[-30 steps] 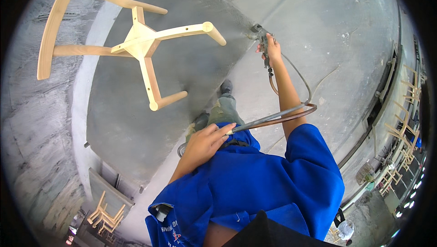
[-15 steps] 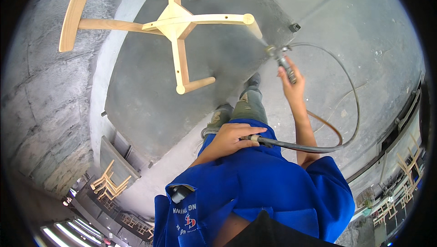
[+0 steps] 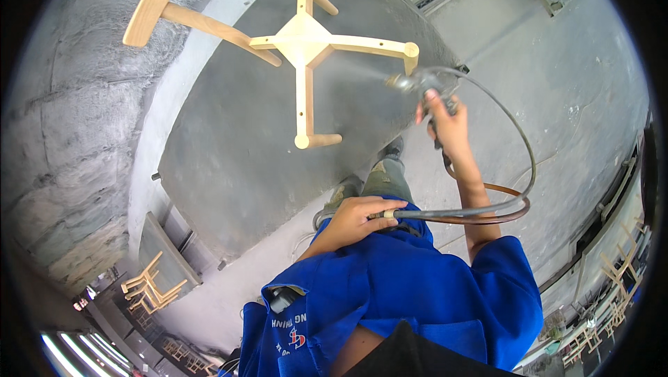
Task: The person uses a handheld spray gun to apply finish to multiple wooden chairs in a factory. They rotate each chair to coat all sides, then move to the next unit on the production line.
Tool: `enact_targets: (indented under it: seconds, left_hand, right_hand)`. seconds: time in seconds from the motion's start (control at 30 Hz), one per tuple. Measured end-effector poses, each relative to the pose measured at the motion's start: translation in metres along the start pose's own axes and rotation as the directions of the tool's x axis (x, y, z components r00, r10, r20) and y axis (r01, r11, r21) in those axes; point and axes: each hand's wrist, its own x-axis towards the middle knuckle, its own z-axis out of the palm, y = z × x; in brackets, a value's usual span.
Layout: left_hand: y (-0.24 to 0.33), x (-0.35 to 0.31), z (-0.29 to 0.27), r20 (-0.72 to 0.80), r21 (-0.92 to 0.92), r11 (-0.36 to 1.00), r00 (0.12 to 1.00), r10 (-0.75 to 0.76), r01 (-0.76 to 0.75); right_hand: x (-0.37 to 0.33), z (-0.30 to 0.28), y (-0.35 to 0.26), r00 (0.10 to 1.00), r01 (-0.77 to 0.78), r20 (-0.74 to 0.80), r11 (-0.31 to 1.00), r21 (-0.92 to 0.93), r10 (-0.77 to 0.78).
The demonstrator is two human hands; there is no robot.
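A pale wooden chair frame [image 3: 303, 37] with crossed rails and several legs stands on the dark grey board at the upper middle. My right hand [image 3: 445, 121] is closed around a spray gun [image 3: 417, 85] just below one leg end. From its nozzle a faint mist spreads left toward the frame's centre. The gun is slightly blurred. At my waist, my left hand [image 3: 362, 218] is wrapped around the hoses [image 3: 459, 213], one grey and one brown, which loop right and up to the gun.
The dark grey board [image 3: 229, 168] lies under the frame, with small dark blocks at its edges. A rough grey wall [image 3: 76, 119] rises at the left. Other wooden chair frames [image 3: 149, 285] stand at lower left, with more [image 3: 619, 266] along the right edge.
My right hand has swung the spray gun slightly, so its mist now points at the frame's centre rather than the near leg end. The view has shifted; the left hand still grips the hoses.
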Motion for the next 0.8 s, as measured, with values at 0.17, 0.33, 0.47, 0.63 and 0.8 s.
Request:
enact_targets:
  seconds: [0.17,0.33,0.47,0.63,0.8]
  left_hand:
    - [0.004,-0.019,-0.008,-0.059,0.061,0.998,0.998,0.004,0.0]
    - [0.004,-0.011,0.004,-0.223,0.158,0.987,0.974,0.037,-0.002]
    - [0.003,-0.011,0.003,-0.291,0.08,0.994,0.955,-0.052,0.079]
    - [0.006,-0.019,-0.007,-0.209,0.028,0.999,0.978,-0.008,0.014]
    - [-0.001,-0.037,-0.02,-0.154,0.071,0.997,0.987,0.053,-0.042]
  right_hand:
    - [0.084,0.005,-0.045,0.951,0.298,-0.186,0.895,0.332,-0.247]
    - [0.201,-0.004,-0.026,0.975,0.161,-0.19,0.961,0.223,-0.119]
    - [0.232,0.0,0.001,0.973,0.058,-0.228,0.996,0.073,-0.04]
    - [0.187,0.03,-0.034,0.99,0.085,-0.127,0.986,0.142,-0.067]
    - [0.119,0.072,-0.091,0.958,0.285,-0.111,0.849,0.445,-0.263]
